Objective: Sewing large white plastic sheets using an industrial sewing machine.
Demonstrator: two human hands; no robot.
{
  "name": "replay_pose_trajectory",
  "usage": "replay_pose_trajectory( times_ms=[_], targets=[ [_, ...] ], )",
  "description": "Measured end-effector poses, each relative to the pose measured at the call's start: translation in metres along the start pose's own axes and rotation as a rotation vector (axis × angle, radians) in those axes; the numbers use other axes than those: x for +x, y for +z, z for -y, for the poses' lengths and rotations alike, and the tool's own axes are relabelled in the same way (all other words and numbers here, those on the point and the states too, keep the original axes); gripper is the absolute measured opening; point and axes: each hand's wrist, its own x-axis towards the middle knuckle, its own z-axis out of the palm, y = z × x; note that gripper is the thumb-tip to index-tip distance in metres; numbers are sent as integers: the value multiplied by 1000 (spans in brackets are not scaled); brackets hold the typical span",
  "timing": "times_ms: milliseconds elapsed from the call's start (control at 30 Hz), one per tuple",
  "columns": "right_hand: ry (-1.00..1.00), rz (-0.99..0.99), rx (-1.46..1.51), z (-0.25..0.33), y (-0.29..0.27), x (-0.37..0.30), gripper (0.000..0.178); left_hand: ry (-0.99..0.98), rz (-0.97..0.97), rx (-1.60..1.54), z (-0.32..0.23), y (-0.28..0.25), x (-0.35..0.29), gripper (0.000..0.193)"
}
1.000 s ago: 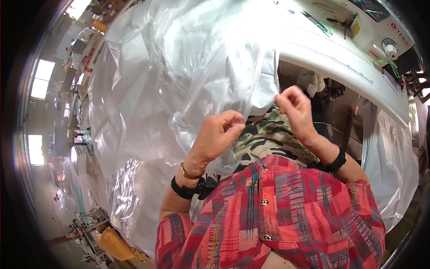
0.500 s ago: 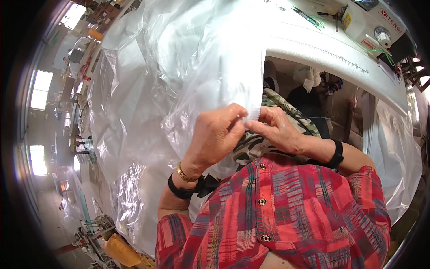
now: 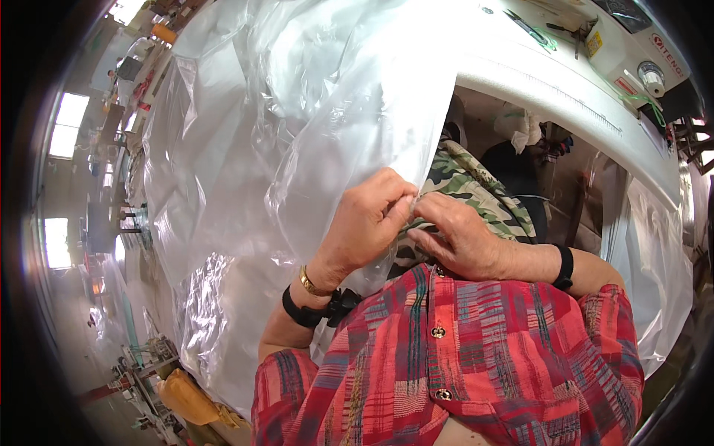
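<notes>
Some plastic sheeting (image 3: 223,175) is pinched by the left hand (image 3: 370,214); whether the right hand (image 3: 462,236) grips is hidden.

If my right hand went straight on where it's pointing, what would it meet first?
Your right hand would likely meet your left hand at the edge of the plastic sheet, though depth there is unclear.

One left hand (image 3: 366,219), one right hand (image 3: 465,238); hands total two. Dark wristbands (image 3: 565,267): two. Gold-coloured band (image 3: 309,283): one, left. Plaid shirt (image 3: 506,334): one; buttons (image 3: 438,332) showing: three. Camouflage trousers (image 3: 483,182): one pair. Far right: one pair of snips (image 3: 526,27), one pale control box (image 3: 628,53), one round dial (image 3: 651,74). Left: at least three bright windows (image 3: 69,123). Plastic sheeting (image 3: 216,149): two masses, left and right; layers uncountable.
</notes>
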Motion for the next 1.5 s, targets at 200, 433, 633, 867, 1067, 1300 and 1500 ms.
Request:
replay_pose_trajectory(
  times_ms=[200,433,633,867,1067,1300,1500],
  targets=[
    [-238,166,-325,-1,0,10,39,-226,27,-80,28,1,-2,15],
    [233,-390,216,-76,-15,64,24,-203,-147,63,-11,-31,-4,8],
    [-187,-142,327,-58,43,130,26,127,-119,351,-54,-49,13,11],
    [-167,238,114,-63,3,108,28,96,76,534,-22,-16,-2,12],
    [4,233,-580,-47,-120,117,14,78,1,552,-11,-4,-10,12],
    [-269,106,-866,-80,-165,156,15,50,35,547,-16,-3,-15,21],
    [-313,97,-794,-97,-161,167,15,15,-91,435,-16,-5,-28,49]
  ],
)
